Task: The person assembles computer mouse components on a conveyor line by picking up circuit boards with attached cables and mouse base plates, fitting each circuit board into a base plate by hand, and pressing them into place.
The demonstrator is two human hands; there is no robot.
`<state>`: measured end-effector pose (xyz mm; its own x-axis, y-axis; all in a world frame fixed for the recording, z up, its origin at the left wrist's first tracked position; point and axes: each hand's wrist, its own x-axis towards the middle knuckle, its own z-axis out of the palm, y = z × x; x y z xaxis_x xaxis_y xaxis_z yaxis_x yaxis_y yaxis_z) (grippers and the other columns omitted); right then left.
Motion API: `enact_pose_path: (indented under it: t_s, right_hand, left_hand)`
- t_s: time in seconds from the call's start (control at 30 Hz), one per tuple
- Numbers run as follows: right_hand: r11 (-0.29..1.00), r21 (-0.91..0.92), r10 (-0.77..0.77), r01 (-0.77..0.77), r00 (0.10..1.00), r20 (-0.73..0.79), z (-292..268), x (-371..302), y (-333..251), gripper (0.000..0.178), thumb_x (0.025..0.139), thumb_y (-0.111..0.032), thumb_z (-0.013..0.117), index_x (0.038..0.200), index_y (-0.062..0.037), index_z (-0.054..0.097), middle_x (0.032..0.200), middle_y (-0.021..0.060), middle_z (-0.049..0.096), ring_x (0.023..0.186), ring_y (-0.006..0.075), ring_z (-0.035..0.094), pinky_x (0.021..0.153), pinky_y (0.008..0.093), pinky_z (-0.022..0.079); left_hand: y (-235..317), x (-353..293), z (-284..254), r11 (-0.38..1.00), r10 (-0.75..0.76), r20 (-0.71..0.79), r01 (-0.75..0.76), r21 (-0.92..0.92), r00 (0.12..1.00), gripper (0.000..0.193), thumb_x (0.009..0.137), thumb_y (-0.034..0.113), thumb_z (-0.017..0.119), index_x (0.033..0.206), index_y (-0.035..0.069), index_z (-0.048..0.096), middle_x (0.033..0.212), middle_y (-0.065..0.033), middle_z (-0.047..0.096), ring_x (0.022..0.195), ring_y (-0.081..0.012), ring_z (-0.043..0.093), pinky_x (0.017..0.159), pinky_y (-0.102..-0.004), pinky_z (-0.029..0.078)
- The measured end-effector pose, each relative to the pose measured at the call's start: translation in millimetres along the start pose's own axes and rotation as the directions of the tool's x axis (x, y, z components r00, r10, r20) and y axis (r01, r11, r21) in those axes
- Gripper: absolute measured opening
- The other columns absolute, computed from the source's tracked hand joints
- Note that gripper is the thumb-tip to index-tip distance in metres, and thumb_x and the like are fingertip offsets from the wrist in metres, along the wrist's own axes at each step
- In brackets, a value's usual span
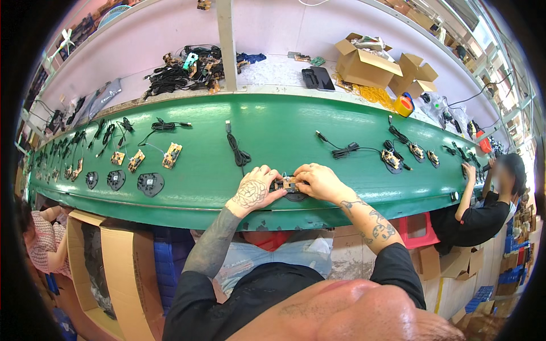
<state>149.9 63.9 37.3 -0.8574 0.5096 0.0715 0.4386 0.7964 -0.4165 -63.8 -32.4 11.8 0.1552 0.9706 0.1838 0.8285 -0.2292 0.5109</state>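
At the near edge of the green belt, my left hand grips the left side of a small brown circuit board, its thumb along the near side. My right hand holds the board's right side with bent fingers. A black plastic base shows under the board; whether the two are joined I cannot tell. Just beyond my hands lies a bundled black cable, its plug pointing away and its lower end running toward the board. The fingers cover much of the board.
Black bases, boards and cables lie leftward; several assembled units lie rightward. A cable heap and cardboard boxes stand on the back shelf. Other people sit at far left and right. Below left stands a large carton.
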Motion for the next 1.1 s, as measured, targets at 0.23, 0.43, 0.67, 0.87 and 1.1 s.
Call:
enact_pose_path:
  t_s: [0.23, 0.43, 0.67, 0.87, 1.1]
  right_hand:
    - [0.999, -0.003, 0.044, -0.043, 0.998, 0.042, -6.5, 2.7, 4.1, 0.018, 0.083, -0.023, 0.067, 0.092, -0.0081, 0.073, 0.111, 0.0046, 0.068, 0.100, 0.0279, 0.064, 0.089, 0.0401, 0.051]
    - [0.988, 0.137, 0.063, -0.066, 0.998, 0.021, -1.6, -10.9, -4.0, 0.024, 0.085, -0.028, 0.069, 0.102, -0.0115, 0.072, 0.113, 0.0053, 0.067, 0.106, 0.0275, 0.061, 0.092, 0.0393, 0.050]
    - [0.976, 0.202, 0.101, -0.087, 0.993, -0.064, 15.8, -21.7, -5.5, 0.035, 0.079, -0.023, 0.077, 0.109, -0.0092, 0.070, 0.119, 0.0133, 0.063, 0.118, 0.0324, 0.055, 0.103, 0.0424, 0.042]
    - [0.976, 0.197, 0.126, -0.094, 0.980, -0.153, -4.4, -26.4, 9.5, 0.037, 0.080, -0.029, 0.077, 0.113, -0.0121, 0.070, 0.122, 0.0101, 0.063, 0.118, 0.0304, 0.054, 0.102, 0.0405, 0.043]
    - [0.964, 0.246, 0.149, -0.098, 0.969, -0.198, 8.7, -49.3, 27.9, 0.035, 0.082, -0.031, 0.077, 0.114, -0.0162, 0.071, 0.127, 0.0052, 0.060, 0.121, 0.0278, 0.052, 0.102, 0.0385, 0.043]
  left_hand:
    - [-0.6, 2.5, -0.9, 1.000, 0.009, -0.002, -0.009, 0.024, 1.000, 0.037, 0.082, 0.042, 0.073, 0.105, 0.013, 0.066, 0.101, -0.0091, 0.057, 0.097, -0.0288, 0.058, 0.086, -0.0403, 0.048]
    - [-0.8, -8.2, 7.8, 0.997, 0.076, -0.078, -0.074, 0.031, 0.994, 0.038, 0.082, 0.043, 0.073, 0.106, 0.014, 0.065, 0.100, -0.0082, 0.056, 0.097, -0.0276, 0.058, 0.083, -0.0410, 0.048]
    - [-5.8, -24.4, 0.6, 0.980, 0.198, -0.177, -0.195, 0.034, 0.964, 0.046, 0.079, 0.032, 0.075, 0.116, 0.011, 0.059, 0.107, -0.0106, 0.056, 0.098, -0.0301, 0.056, 0.082, -0.0419, 0.047]
    - [-5.5, -15.9, -13.6, 0.987, 0.149, -0.204, -0.133, 0.090, 0.968, 0.014, 0.084, 0.020, 0.070, 0.095, 0.012, 0.064, 0.100, -0.0051, 0.058, 0.098, -0.0267, 0.056, 0.083, -0.0398, 0.044]
    - [9.1, -3.8, 12.7, 0.967, 0.228, -0.203, -0.197, 0.163, 0.952, 0.010, 0.085, 0.016, 0.069, 0.093, 0.012, 0.064, 0.089, -0.0024, 0.061, 0.091, -0.0232, 0.059, 0.086, -0.0375, 0.042]
